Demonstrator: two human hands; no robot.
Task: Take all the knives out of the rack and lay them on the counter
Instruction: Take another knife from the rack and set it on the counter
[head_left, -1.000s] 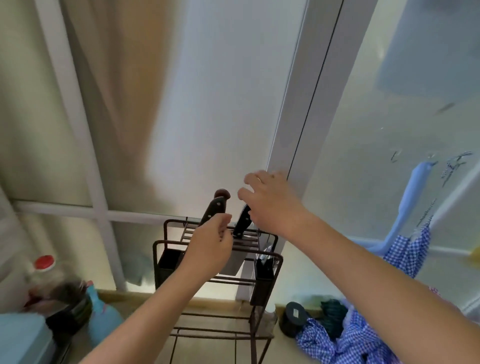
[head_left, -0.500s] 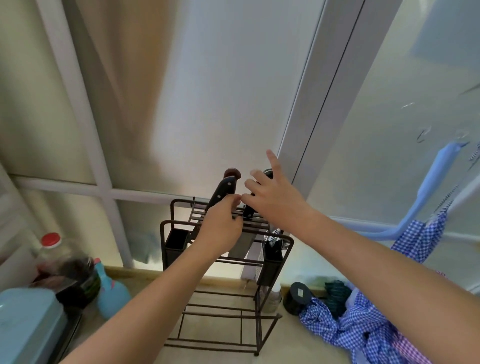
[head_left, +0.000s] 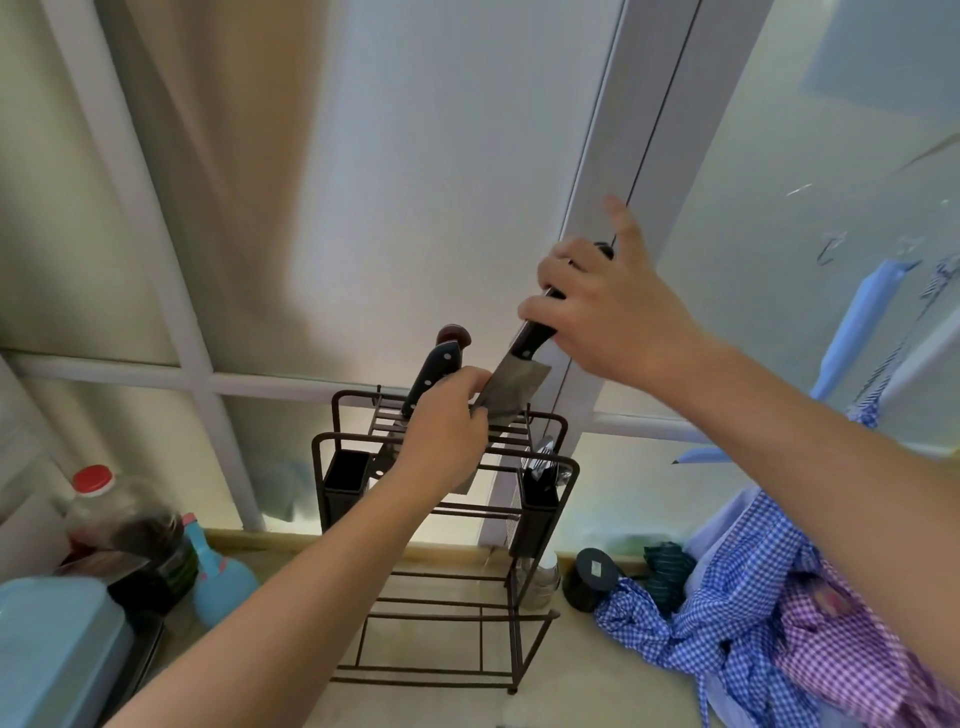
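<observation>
A dark metal wire rack stands on the beige counter against the frosted window. My right hand grips the black handle of a cleaver, whose broad blade is partly lifted out of the rack's top slots. My left hand rests on the rack top with its fingers against the cleaver blade's lower edge. Two more knives stay in the slots: a black-handled knife and, behind it, a brown round-ended handle.
Black holders hang at both rack ends; the right one holds utensils. At left are a red-capped bottle, a blue spray bottle and a light blue lid. Checked cloth and a black round object lie to the right.
My right hand closed on the cleaver handle and drew it up and right, so its blade now shows above the rack. My left hand stayed on the rack top.
</observation>
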